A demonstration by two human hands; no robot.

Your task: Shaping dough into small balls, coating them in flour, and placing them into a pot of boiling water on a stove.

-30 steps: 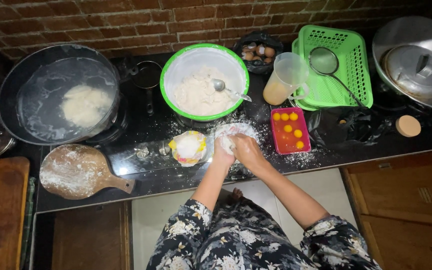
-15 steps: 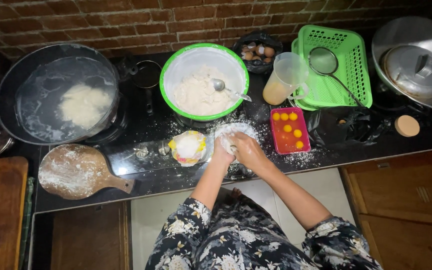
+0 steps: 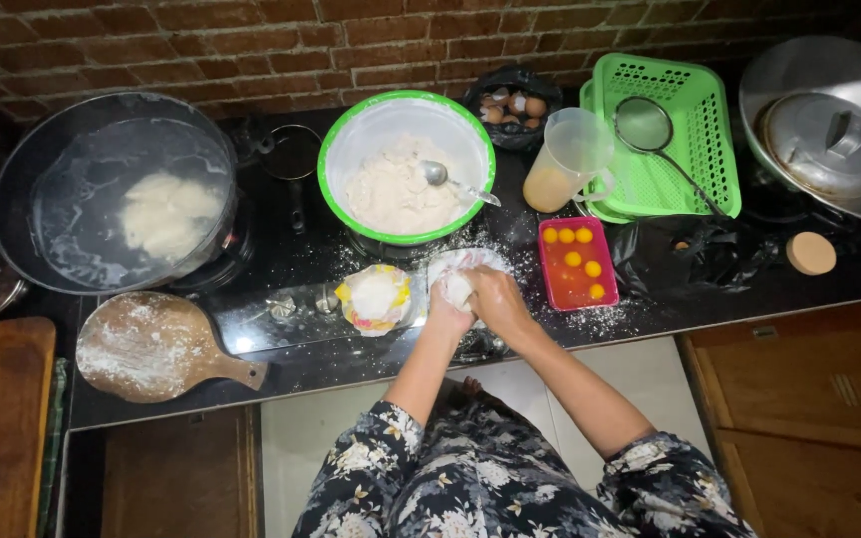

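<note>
I observe my left hand and right hand pressed together, both clenched around a lump of white dough on the floured black counter. Just left of them sits a small flour-filled dish; just right, a red tray of yolks. Beyond the hands stands the green-rimmed bowl with a spoon.

Home kitchen, dark counter set against a brick wall
Shown by a pan on the burner, a green-rimmed bowl of dough, a red tray of yolks, eggshells, a wooden board dusted with flour
</note>
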